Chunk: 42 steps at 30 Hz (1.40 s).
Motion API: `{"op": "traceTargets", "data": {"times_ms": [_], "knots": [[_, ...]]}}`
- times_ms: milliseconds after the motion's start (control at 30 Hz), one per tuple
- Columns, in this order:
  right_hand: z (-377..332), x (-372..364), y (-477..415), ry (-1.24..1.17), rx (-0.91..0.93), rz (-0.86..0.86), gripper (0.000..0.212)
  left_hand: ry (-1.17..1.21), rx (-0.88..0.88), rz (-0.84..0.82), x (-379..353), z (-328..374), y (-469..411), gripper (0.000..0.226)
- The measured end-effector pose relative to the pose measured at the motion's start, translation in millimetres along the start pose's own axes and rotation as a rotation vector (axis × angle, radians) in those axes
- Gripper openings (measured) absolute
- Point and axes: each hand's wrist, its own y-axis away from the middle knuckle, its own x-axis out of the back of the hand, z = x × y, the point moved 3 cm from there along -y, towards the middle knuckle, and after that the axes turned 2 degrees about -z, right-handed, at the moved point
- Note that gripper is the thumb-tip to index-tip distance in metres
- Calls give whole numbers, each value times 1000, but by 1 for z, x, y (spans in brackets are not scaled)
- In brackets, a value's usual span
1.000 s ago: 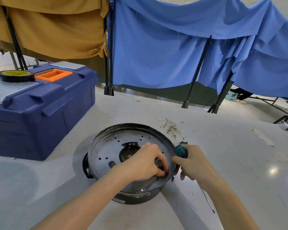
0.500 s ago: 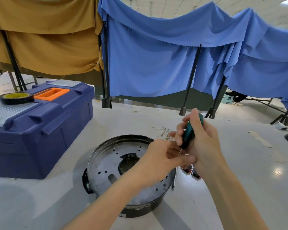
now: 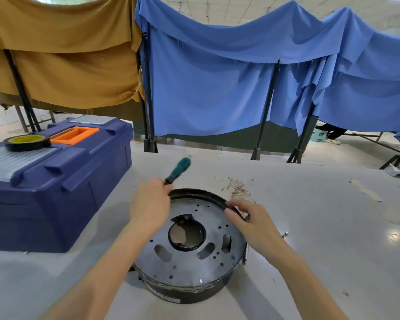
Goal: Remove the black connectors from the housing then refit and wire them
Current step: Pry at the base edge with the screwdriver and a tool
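The round black housing point(image 3: 185, 292) stands on the white table, its perforated metal plate point(image 3: 208, 264) facing up with a central hole. My left hand point(image 3: 150, 204) is at the housing's far left rim and grips a screwdriver by the shaft end, its teal handle point(image 3: 179, 168) pointing up and away. At the far right rim, my right hand point(image 3: 254, 220) pinches the black edge between thumb and fingers. No black connector can be made out; a dark bit shows under my right palm.
A dark blue toolbox point(image 3: 56, 195) with an orange handle stands at the left, a black tape roll point(image 3: 27, 142) on its lid. Wire scraps point(image 3: 237, 187) lie behind the housing. A small metal part point(image 3: 285, 233) lies right of it. Cloth screens hang behind the table.
The screwdriver passed from my right hand to my left. Both hands moved from the near right of the plate to the far rim, and the housing has been turned.
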Motion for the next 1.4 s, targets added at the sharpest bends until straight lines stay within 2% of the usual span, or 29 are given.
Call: {"op": "traceTargets", "data": {"times_ms": [67, 133, 200, 367, 567, 667, 800, 933, 1033, 1133, 1200, 1300, 1400], "knots": [[8, -9, -2, 104, 5, -25, 32, -203, 57, 83, 9, -20, -10, 20], [12, -13, -5, 165, -14, -34, 38, -252, 140, 84, 16, -40, -19, 13], [13, -14, -6, 149, -55, -41, 44, -200, 233, 47, 18, -60, -30, 13], [14, -14, -6, 108, -81, -46, 46, 114, 427, -37, 14, -93, -32, 21], [16, -12, -6, 42, -73, -28, 51, 157, 423, -116, -2, -102, -25, 27], [15, -11, -6, 4, -29, -10, 59, 207, 400, -108, -4, -100, -25, 36], [18, -11, -6, -74, -31, -38, 63, 195, 401, -87, -3, -103, -26, 33], [26, -7, -11, -108, -57, -26, 51, 183, 377, -73, 0, -99, -28, 34], [30, 8, -16, -183, -116, 79, 35, 215, 343, 2, 5, -92, -31, 32], [40, 31, -18, -52, -137, 202, 30, 213, 164, 28, 6, -72, -32, 27], [51, 44, -17, 21, -184, 243, 28, 218, 20, -89, -2, -53, -27, 30], [73, 62, -15, 81, -285, 308, 23, -11, -132, -210, -22, -36, -19, 39], [90, 66, -14, 152, -369, 293, 17, -372, -238, -166, -34, -29, -11, 42]]}}
